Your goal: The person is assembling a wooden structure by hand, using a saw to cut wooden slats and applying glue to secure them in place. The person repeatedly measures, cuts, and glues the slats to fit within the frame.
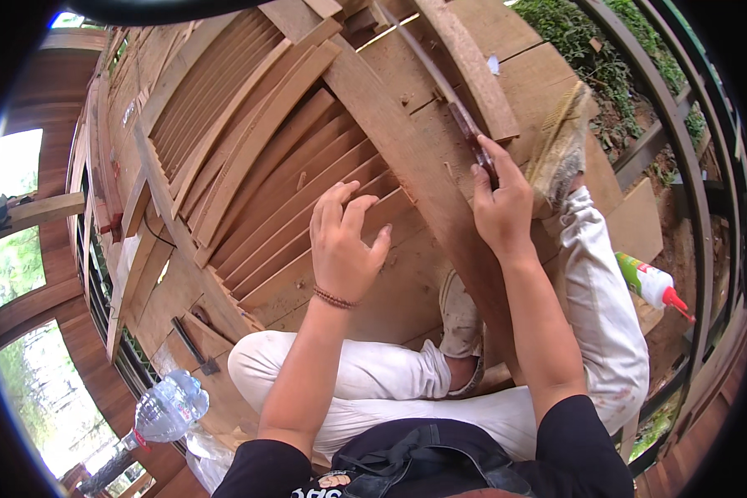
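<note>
My right hand (506, 203) is closed around the dark brown handle of a long, narrow tool (461, 116). Its thin shaft points away toward the top of the view, and its exact kind cannot be made out. My left hand (343, 249) is raised with fingers apart and slightly curled, holding nothing, a beaded bracelet on its wrist. Beneath and beyond it lies a wooden frame (390, 124) fitted with several slanted slats (295, 195). A curved wooden strip (253, 137) rests across the slats.
Another curved wooden piece (473, 66) lies beyond my right hand. A green and white bottle with a red nozzle (643, 280) is by my right knee. On the left are a hammer-like tool (193, 344) and a clear plastic bottle (170, 407). A metal railing (695, 166) borders the right side.
</note>
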Motion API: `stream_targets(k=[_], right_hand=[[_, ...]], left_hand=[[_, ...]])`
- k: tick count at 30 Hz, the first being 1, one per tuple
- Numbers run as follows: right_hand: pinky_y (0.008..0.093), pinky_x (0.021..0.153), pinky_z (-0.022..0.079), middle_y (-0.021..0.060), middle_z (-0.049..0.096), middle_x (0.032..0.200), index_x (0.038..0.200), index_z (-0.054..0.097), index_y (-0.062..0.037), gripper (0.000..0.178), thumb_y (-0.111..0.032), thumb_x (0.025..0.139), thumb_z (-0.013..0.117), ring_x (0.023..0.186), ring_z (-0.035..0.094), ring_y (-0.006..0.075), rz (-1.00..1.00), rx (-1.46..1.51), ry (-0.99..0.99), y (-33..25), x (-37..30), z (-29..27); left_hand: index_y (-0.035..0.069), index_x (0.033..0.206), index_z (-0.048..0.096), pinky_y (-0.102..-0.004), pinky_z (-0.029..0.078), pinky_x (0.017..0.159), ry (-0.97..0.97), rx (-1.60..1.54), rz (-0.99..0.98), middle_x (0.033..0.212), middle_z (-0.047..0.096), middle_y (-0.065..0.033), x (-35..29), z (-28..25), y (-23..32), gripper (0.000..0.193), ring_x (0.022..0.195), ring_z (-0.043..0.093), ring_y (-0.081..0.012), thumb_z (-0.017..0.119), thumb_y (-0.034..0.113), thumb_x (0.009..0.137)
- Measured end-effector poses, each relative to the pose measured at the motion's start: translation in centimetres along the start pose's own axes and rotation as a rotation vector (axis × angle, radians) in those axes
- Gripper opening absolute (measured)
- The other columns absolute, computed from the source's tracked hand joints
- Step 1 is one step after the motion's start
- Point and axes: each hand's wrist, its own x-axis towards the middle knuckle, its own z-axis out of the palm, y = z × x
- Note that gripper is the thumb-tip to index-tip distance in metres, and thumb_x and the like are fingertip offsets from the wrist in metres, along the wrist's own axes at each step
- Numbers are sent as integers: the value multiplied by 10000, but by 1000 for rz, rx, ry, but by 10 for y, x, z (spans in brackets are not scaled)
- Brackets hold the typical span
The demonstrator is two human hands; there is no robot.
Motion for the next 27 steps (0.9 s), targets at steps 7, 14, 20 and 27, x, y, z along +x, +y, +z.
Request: stream_targets(k=[7, 14, 20, 27], right_hand=[[458, 877, 516, 179, 696, 988, 1323, 636, -53, 402, -27, 922, 651, 977, 660, 385, 0, -155, -77, 5, 15, 10], [436, 977, 497, 179, 642, 1199, 1198, 726, -53, 300, -74, 899, 705, 1152, 601, 371, -5, -74, -109, -11, 4, -3], [456, 1070, 453, 172, 621, 1274, 1157, 730, -29, 305, -78, 856, 727, 1256, 553, 364, -400, -231, -307, -65, -25, 1], [502, 1089, 442, 236, 483, 1462, 1427, 482, 2, 654, -189, 859, 745, 1324, 505, 432, -209, -320, -35, -38, -63, 16]], left_hand=[[95, 1053, 686, -446, 428, 1060, 74, -30, 18, 1269, 645, -81, 3, 7, -7, 402, 1249, 581, -311, 814, 60, 673], [84, 1004, 676, -426, 416, 1059, 86, -44, 11, 1259, 654, -63, -1, 6, -7, 367, 1227, 586, -278, 809, 84, 662], [73, 1015, 690, -434, 423, 1057, 107, -69, 8, 1261, 656, -91, 0, 2, -3, 347, 1235, 581, -300, 807, 101, 689], [89, 1195, 646, -474, 356, 1145, 190, -45, 43, 1354, 615, -112, 8, 9, -9, 409, 1336, 515, -308, 733, 301, 856]])
